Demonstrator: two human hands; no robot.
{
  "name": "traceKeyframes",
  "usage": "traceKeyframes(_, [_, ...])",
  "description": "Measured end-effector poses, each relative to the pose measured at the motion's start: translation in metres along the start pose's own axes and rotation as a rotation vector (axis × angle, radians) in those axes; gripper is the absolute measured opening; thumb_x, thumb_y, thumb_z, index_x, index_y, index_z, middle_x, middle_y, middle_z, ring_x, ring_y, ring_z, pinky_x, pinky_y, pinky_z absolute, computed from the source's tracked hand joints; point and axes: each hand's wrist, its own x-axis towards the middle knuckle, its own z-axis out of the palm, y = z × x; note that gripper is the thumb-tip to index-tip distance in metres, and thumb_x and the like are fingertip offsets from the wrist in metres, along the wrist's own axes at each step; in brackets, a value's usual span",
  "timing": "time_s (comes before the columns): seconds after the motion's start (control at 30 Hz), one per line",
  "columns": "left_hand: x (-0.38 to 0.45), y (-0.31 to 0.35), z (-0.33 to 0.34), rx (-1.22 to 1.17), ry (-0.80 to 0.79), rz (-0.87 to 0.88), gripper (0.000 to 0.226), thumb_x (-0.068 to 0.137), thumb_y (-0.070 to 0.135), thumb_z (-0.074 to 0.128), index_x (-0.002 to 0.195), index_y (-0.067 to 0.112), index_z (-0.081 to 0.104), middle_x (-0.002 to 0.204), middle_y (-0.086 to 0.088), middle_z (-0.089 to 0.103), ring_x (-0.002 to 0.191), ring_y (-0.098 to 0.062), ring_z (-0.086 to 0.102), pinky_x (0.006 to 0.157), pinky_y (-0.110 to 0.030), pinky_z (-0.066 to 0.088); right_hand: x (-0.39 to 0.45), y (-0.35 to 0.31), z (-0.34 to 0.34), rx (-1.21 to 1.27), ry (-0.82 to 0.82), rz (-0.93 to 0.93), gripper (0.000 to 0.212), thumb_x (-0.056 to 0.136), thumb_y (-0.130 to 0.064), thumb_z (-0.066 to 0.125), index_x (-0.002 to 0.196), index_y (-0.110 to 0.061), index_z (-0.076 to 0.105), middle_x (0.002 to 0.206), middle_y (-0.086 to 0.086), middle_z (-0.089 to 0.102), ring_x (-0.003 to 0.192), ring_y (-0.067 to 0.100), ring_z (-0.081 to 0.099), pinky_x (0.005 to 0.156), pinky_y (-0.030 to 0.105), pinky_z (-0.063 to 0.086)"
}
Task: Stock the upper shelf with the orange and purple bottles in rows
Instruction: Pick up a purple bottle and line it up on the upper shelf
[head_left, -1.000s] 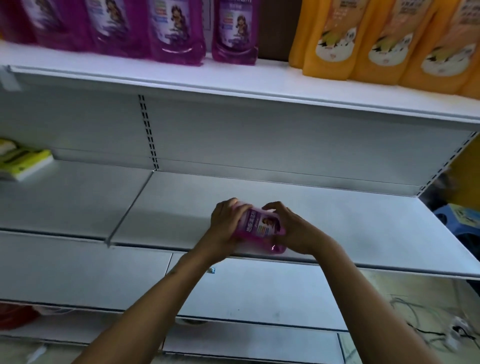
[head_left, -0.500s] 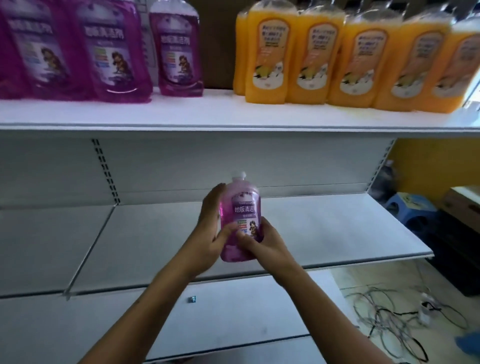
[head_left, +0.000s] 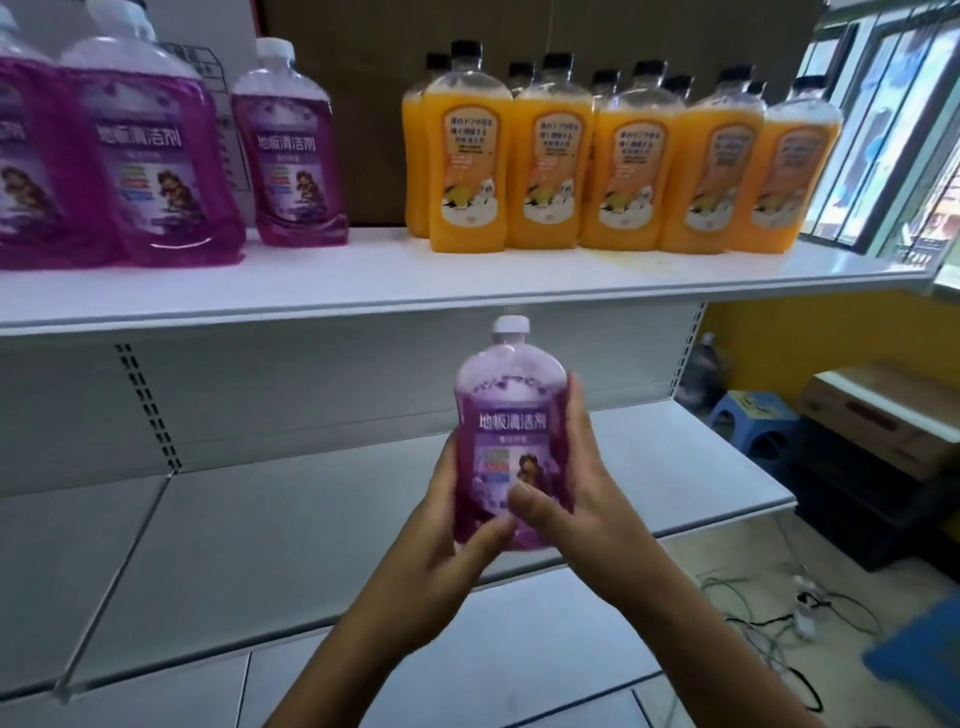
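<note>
While held upright in front of the shelving, the purple bottle sits between both hands, below the front edge of the upper shelf and above the bare middle shelf. Its white cap points up and its label faces the camera. The left hand supports the bottle's lower left side, its thumb lying across the lower front. The right hand clasps the right side, its thumb pressed on the lower part of the label and its fingers reaching up along the bottle's right edge. Both sets of fingers are closed around the bottle.

On the upper shelf, more purple bottles stand at the left; the nearest are large in view, and one stands further back, to their right. A bare gap of shelf separates them from the orange bottles, which stand upright with black caps in a front row, with more caps visible behind. The orange row reaches close to the shelf's right end. A faint orange stain marks the shelf surface just in front of that row.

Right of the shelving, a blue stool stands on the floor beside a cardboard box. Loose cables lie on the floor near the lower right.
</note>
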Motion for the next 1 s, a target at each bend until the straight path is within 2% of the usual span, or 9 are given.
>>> traceKeyframes(0.1, [-0.004,0.02,-0.002,0.014,-0.067,0.117,0.076,0.098,0.034,0.058,0.157,0.035,0.009,0.153,0.013,0.041,0.137,-0.014,0.047,0.107,-0.034,0.045,0.0,-0.029,-0.011,-0.074,0.051,-0.137,0.105,0.081,-0.032,0.079,0.145,-0.067,0.005,0.146,-0.025,0.043,0.123,0.008,0.061,0.087,0.03,0.058])
traceKeyframes(0.23, [-0.004,0.05,-0.016,0.057,-0.036,0.183,0.078,0.098,0.036,0.055,0.158,0.028,0.006,0.152,0.009,0.043,0.136,-0.016,0.049,0.109,-0.042,0.044,0.012,-0.068,-0.014,-0.179,-0.018,-0.247,0.099,0.08,-0.026,0.081,0.147,-0.057,0.015,0.14,-0.019,0.046,0.121,0.015,0.063,0.086,0.037,0.06])
traceKeyframes(0.33, [0.002,0.073,-0.037,0.092,0.017,0.254,0.075,0.097,0.027,0.055,0.157,0.019,0.011,0.148,0.003,0.049,0.134,-0.021,0.051,0.108,-0.044,0.045,0.03,-0.098,-0.015,-0.343,-0.102,-0.334,0.103,0.081,-0.028,0.081,0.151,-0.052,0.008,0.156,-0.014,0.025,0.134,0.017,0.05,0.091,0.027,0.057])
traceKeyframes(0.4, [0.007,0.091,-0.053,0.114,0.076,0.271,0.075,0.096,0.021,0.056,0.157,0.019,0.012,0.146,0.002,0.052,0.133,-0.021,0.052,0.108,-0.046,0.045,0.046,-0.12,-0.012,-0.425,-0.123,-0.39,0.105,0.08,-0.031,0.081,0.152,-0.051,0.006,0.159,-0.023,0.013,0.14,0.013,0.04,0.093,0.019,0.053])
traceKeyframes(0.53, [0.022,0.127,-0.084,0.216,0.139,0.361,0.072,0.094,0.021,0.059,0.154,0.018,0.02,0.133,0.008,0.059,0.124,-0.017,0.059,0.098,-0.031,0.052,0.083,-0.147,0.004,-0.451,-0.048,-0.523,0.106,0.081,-0.018,0.082,0.156,-0.038,0.009,0.156,-0.013,0.023,0.132,0.013,0.048,0.087,0.02,0.056])
traceKeyframes(0.67, [0.042,0.146,-0.111,0.377,0.238,0.302,0.064,0.092,0.014,0.061,0.147,0.023,0.03,0.119,0.018,0.062,0.114,-0.001,0.06,0.089,-0.015,0.052,0.12,-0.154,0.02,-0.436,-0.015,-0.57,0.104,0.083,-0.005,0.077,0.157,-0.031,0.009,0.156,-0.001,0.026,0.137,0.02,0.045,0.092,0.038,0.059])
traceKeyframes(0.77, [0.058,0.147,-0.126,0.439,0.253,0.194,0.06,0.091,0.003,0.063,0.136,0.033,0.036,0.114,0.019,0.062,0.107,0.008,0.059,0.089,-0.012,0.052,0.142,-0.147,0.029,-0.487,-0.012,-0.539,0.104,0.085,-0.002,0.074,0.157,-0.034,0.006,0.157,-0.001,0.022,0.141,0.023,0.039,0.097,0.049,0.055])
traceKeyframes(0.9, [0.078,0.139,-0.144,0.508,0.291,0.104,0.055,0.091,0.008,0.066,0.126,0.039,0.038,0.112,0.019,0.062,0.103,0.007,0.06,0.084,-0.011,0.049,0.172,-0.138,0.036,-0.525,-0.011,-0.523,0.102,0.086,-0.001,0.073,0.157,-0.034,0.008,0.154,0.001,0.025,0.138,0.021,0.041,0.097,0.046,0.056])
traceKeyframes(1.0, [0.091,0.132,-0.157,0.638,0.342,0.02,0.044,0.092,0.017,0.066,0.126,0.031,0.042,0.114,0.01,0.064,0.104,-0.01,0.063,0.091,-0.032,0.053,0.194,-0.133,0.043,-0.561,-0.021,-0.492,0.102,0.086,-0.001,0.073,0.156,-0.036,0.008,0.153,-0.001,0.024,0.135,0.011,0.039,0.101,0.033,0.053])
